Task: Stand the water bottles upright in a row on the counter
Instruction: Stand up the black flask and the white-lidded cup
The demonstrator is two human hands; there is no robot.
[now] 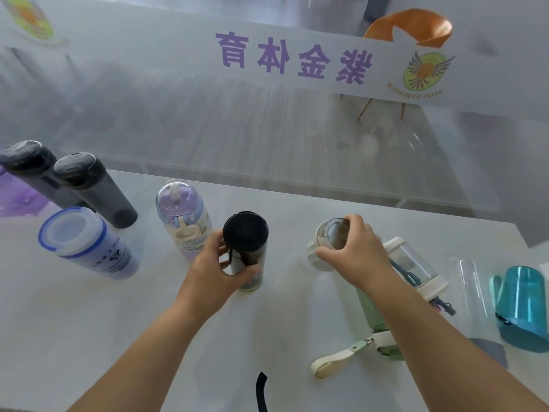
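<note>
My left hand (218,264) grips a black-lidded bottle (246,233) standing upright mid-counter. My right hand (353,251) holds a clear bottle with a white collar (325,236) by its top. To the left stand a lilac straw bottle (182,215), a blue-and-white bottle (86,242) and two dark grey bottles (98,188), (28,171). On their sides at the right lie a green bottle with a cream strap (374,316), a clear white-capped bottle (416,266), a clear glass tube (472,286) and a teal bottle (523,304).
The white counter (118,337) ends at a glass wall with purple lettering (294,59) just behind the bottles. A purple object (16,197) sits at the far left. An orange chair (413,28) stands beyond the glass. A black strap (261,391) hangs near the bottom edge.
</note>
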